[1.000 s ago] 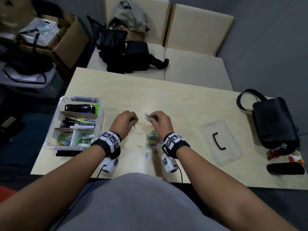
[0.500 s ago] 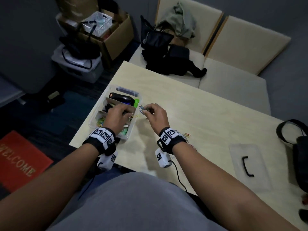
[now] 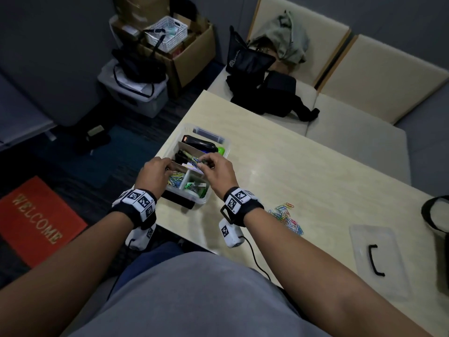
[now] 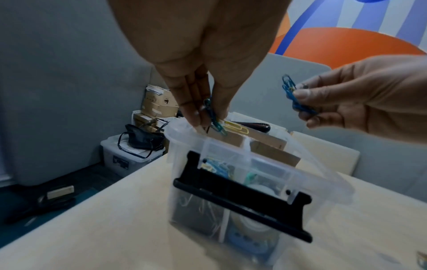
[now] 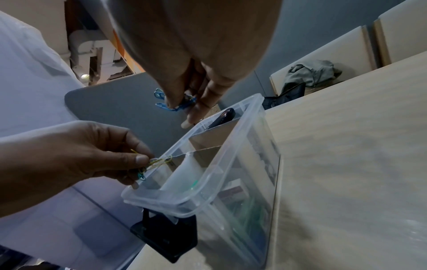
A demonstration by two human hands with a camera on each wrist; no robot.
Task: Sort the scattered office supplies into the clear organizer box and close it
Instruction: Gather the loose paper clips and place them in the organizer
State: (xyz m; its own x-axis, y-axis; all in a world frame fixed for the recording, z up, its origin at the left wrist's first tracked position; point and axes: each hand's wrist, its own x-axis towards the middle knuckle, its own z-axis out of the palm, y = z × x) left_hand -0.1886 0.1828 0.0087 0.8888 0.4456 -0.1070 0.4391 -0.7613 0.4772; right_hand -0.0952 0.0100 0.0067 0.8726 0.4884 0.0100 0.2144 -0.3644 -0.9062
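Observation:
The clear organizer box (image 3: pixel 226 142) stands open at the table's left edge, with a black stapler (image 3: pixel 199 143), pens and coloured clips in its compartments. My left hand (image 3: pixel 170 167) is over the near-left compartment and pinches yellow and teal paper clips (image 4: pixel 217 125) just above the box rim (image 4: pixel 184 136). My right hand (image 3: pixel 204 162) hovers over the box's middle and pinches a bunch of blue paper clips (image 5: pixel 177 106). A loose pile of coloured paper clips (image 3: pixel 287 218) lies on the table behind my right wrist. The clear lid (image 3: pixel 375 254) with a black handle lies at the right.
The box's black latch (image 4: pixel 240 197) hangs at its near end, close to the table edge. A black bag (image 3: pixel 437 215) sits at the far right of the table. Bags (image 3: pixel 264 93) lie on the bench beyond. Cartons and a bin stand on the floor at left.
Both hands have carried their paper clips from the pile in the middle of the table leftward to above the organizer box. The head view has turned left with them.

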